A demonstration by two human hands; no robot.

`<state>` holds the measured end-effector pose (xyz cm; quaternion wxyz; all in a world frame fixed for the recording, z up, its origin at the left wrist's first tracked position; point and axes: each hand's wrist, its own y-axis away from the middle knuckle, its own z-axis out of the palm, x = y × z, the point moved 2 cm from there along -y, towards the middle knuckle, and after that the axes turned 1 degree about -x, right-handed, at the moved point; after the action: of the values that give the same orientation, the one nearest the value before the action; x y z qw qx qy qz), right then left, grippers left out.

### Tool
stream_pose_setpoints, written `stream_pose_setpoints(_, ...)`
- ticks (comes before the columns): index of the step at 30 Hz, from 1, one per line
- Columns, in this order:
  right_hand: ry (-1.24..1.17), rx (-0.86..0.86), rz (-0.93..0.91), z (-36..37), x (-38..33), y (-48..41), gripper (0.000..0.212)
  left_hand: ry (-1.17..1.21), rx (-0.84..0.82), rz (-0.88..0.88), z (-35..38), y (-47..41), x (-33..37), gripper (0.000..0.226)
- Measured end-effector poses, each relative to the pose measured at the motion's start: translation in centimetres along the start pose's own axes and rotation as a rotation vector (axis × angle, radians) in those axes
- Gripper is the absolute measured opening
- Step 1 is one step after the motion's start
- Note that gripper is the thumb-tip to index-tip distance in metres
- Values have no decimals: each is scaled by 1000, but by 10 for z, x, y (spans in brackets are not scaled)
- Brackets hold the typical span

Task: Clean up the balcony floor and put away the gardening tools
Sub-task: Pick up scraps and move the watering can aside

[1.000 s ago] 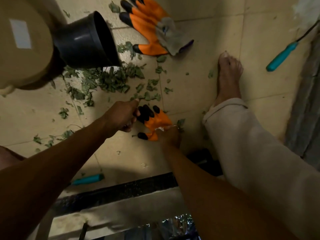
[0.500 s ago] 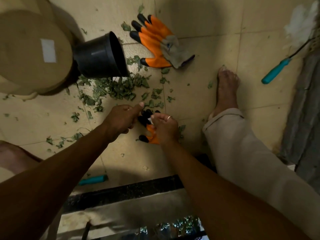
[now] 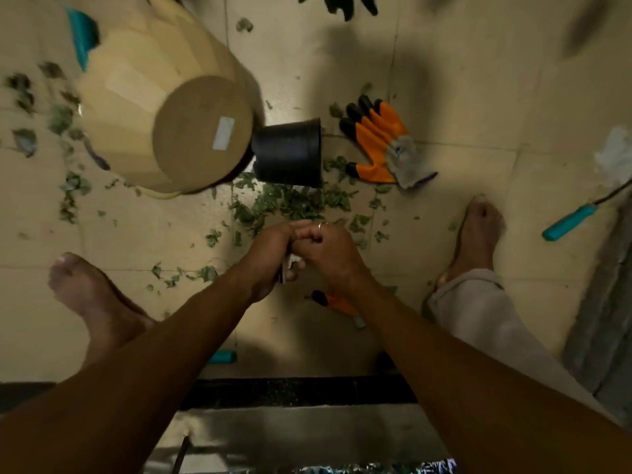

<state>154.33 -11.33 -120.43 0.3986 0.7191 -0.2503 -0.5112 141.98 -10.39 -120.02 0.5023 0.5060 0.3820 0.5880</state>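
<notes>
One teal handle lies nearest, by the dark threshold, partly hidden under the left forearm. Just beyond it, an orange glove lies on the floor under the right wrist. Above it the hands meet. The left hand clasps a small pale thing I cannot identify. The right hand curls against it, but I cannot tell whether it pinches. Little looks finished, I judge: leaf scraps litter the tiles and nothing is put away. The black pot lies on its side, its axis left to right and its mouth facing right. The second glove lies diagonally, fingers pointing far-left. The teal-handled tool slants with its shaft running far-right.
</notes>
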Motion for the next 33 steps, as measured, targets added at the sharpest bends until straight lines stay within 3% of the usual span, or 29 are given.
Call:
stream_pose_setpoints(5,150,20,-152,30,-25,-9,28,-7,166,41,-30,7,14,39)
stream_pose_setpoints(8,166,69,-204,40,-38,-11,15,-88,245,66,-44,10,23,36)
stream_pose_setpoints(12,43,141,-200,47,-50,-13,7,30,311,32,-67,10,23,44)
stream_pose_setpoints(15,26,46,-197,53,-63,-11,11,47,367,26,-84,18,24,57)
stream_pose_setpoints(22,217,-209,-270,85,-94,7,36,264,343,29,-116,37,31,70)
stream_pose_setpoints(24,293,-181,-291,94,-103,7,29,352,326,11,-121,47,35,71)
stream_pose_setpoints(27,431,-107,-342,102,-115,10,18,525,252,14,-130,61,38,52)
stream_pose_setpoints(33,658,-167,-510,126,-129,29,10,420,262,35,-141,76,24,70)
